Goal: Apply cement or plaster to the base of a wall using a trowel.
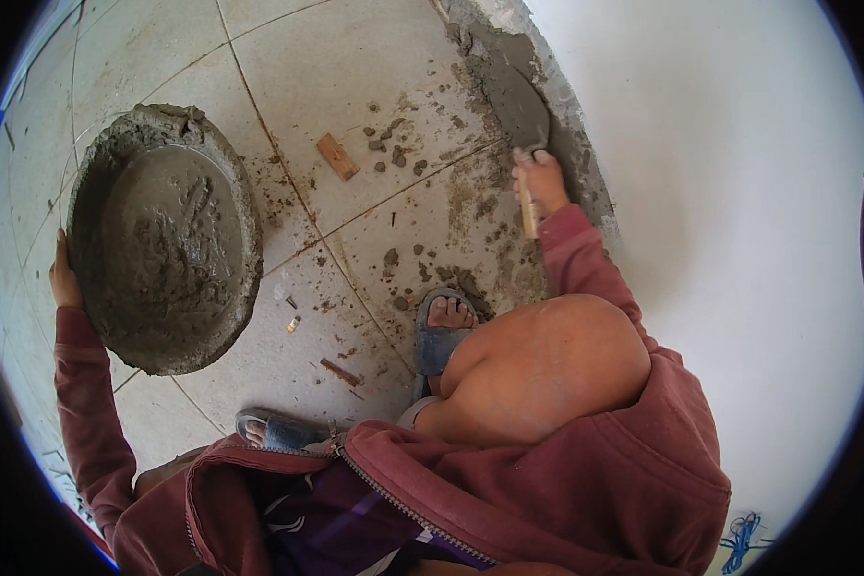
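Note:
A round basin (84,317) caked with grey mortar is at my left, with wet mortar (178,226) inside it. My left hand (63,276) holds the basin's outer left side; some of its fingers are hidden behind the wall. At the right, my right hand (545,180) is closed around the wooden handle of a trowel (529,209). The trowel's grey blade lies against wet mortar (509,82) along the foot of the white wall, and blade and mortar are hard to tell apart.
Pale floor tiles (336,48) carry scattered mortar crumbs (398,154), a piece of brown wood (337,156) and a thin brown sliver (341,372). The white wall (739,240) rises at my right. A blue string bundle (741,542) lies at the lower right. My sandalled feet are between basin and wall.

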Demonstrator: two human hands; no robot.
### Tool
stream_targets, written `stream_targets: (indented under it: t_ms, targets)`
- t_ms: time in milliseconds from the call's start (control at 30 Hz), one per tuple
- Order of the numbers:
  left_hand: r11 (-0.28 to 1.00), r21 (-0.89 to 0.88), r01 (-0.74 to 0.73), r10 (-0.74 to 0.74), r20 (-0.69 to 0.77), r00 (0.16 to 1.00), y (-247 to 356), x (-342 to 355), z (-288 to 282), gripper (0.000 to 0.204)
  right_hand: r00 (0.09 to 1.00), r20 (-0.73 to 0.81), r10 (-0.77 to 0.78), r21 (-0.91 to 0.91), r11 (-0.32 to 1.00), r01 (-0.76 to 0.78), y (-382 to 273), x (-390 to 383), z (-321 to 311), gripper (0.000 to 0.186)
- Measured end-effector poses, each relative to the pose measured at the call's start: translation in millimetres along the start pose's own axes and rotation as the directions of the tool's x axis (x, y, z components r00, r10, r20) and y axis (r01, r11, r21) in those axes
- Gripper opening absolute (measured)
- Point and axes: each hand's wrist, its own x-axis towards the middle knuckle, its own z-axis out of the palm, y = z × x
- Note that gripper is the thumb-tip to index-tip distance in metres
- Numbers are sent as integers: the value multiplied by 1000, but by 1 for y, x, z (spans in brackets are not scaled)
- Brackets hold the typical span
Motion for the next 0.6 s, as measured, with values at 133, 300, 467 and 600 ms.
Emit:
stream_targets:
  t_ms: [133,300,467,600]
  targets:
    - [1000,11,-12,12,48,999,-13,-1,1,52,991,116,61,359,928,-99,-16,-30,-31,19]
    - [986,-165,-1,-1,-9,1000,20,2,1,48,996,-53,-65,190,979,74,7,-40,-21,20]
    - [997,-63,-44,42,-28,999,-1,-1,3,48,996,84,26,-301,954,0,55,29,10,29]
    - [995,8,102,-102,148,984,-3,4,0,51,975,35,-220,-396,892,216,91,74,24,27]
